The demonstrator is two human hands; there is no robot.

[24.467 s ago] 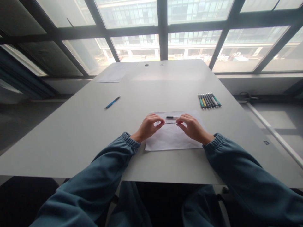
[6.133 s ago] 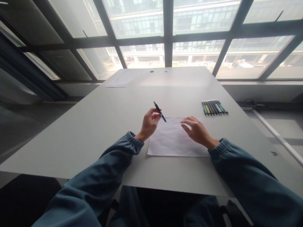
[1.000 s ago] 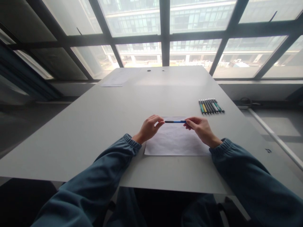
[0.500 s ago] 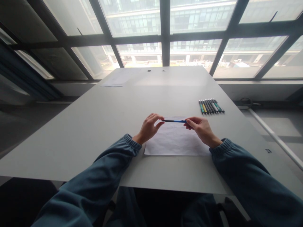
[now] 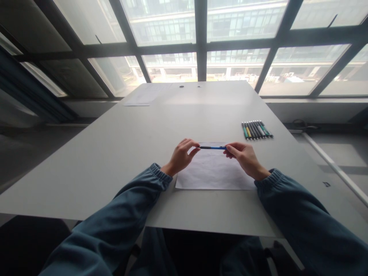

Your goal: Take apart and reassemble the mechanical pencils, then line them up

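A blue pen with a dark grip (image 5: 212, 147) is held level between my two hands, above a sheet of white paper (image 5: 214, 172). My left hand (image 5: 182, 154) pinches its dark tip end between thumb and fingers. At the clip end, my right hand (image 5: 241, 155) is closed around the pen, thumb on the near side. The part inside the right fingers is hidden. To the right, beyond the paper, a row of several pens (image 5: 257, 130) lies side by side, mostly black with green, yellow and grey parts.
The white table (image 5: 100, 153) reaches away to a large window (image 5: 238, 27). More paper sheets (image 5: 138, 100) lie at its far left. A small dark disc (image 5: 181, 86) sits near the far edge. A cable (image 5: 300, 123) is on the floor side at right.
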